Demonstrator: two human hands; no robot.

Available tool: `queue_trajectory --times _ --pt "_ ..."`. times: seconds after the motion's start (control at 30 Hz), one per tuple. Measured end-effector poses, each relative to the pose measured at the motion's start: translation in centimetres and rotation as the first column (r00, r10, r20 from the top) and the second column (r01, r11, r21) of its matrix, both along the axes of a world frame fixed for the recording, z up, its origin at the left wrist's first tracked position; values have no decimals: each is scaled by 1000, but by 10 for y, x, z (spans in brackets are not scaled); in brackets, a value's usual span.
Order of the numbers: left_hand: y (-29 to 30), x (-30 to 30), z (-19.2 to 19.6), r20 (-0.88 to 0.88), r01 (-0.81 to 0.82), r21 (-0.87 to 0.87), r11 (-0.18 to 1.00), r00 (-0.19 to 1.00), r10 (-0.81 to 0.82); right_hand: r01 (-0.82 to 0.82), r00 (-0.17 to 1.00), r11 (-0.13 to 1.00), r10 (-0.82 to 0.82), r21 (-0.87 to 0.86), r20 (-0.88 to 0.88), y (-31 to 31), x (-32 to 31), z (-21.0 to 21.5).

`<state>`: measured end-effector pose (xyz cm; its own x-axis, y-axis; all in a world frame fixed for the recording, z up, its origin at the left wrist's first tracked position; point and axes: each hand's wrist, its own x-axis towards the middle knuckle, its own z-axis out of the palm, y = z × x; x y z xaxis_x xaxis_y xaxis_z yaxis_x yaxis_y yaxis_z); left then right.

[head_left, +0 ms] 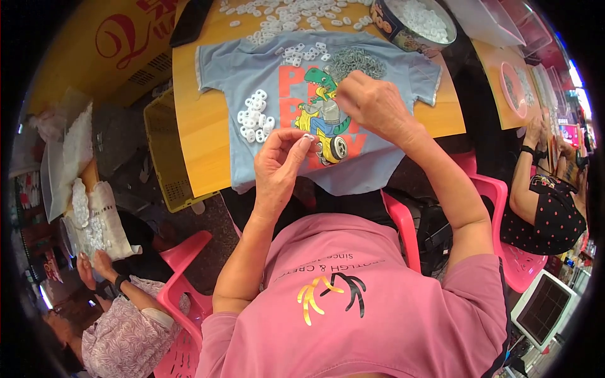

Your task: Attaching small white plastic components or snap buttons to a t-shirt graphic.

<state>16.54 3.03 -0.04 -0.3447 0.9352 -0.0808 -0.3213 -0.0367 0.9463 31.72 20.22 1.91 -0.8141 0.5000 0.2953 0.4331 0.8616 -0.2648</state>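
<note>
A pale blue T-shirt (pixel 252 75) with a dinosaur print lies spread over the wooden table. Between thumb and forefinger, my left hand (pixel 277 164) pinches a small white plastic piece (pixel 308 137). My right hand (pixel 378 107) hovers over the print with its fingers drawn together; whatever they hold, if anything, is hidden. Just beyond it is a heap of small grey metal parts (pixel 357 62), too fine to tell apart. White oval plastic pieces with holes (pixel 255 118) form a pile left of the print, and a smaller group (pixel 302 54) sits farther back.
Many more white pieces (pixel 283 19) are scattered at the table's far edge. A round tin (pixel 409 31) of them stands back right. A yellow crate (pixel 167 151) is left of the table. Other people work on both sides, near pink chairs (pixel 498 195).
</note>
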Motion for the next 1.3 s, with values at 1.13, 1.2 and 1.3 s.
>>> queue_trajectory --times 1.13,1.2,1.3 --pt "8 -3 10 360 -16 -60 998 932 36 -18 987 849 -69 -528 -145 15 -2 8" --pt "10 -2 13 327 -24 -75 997 944 47 -7 969 683 -175 -730 -172 10 3 13" --pt "16 1 18 290 -25 -92 995 956 51 -101 953 385 -228 -917 -201 4 12 14"
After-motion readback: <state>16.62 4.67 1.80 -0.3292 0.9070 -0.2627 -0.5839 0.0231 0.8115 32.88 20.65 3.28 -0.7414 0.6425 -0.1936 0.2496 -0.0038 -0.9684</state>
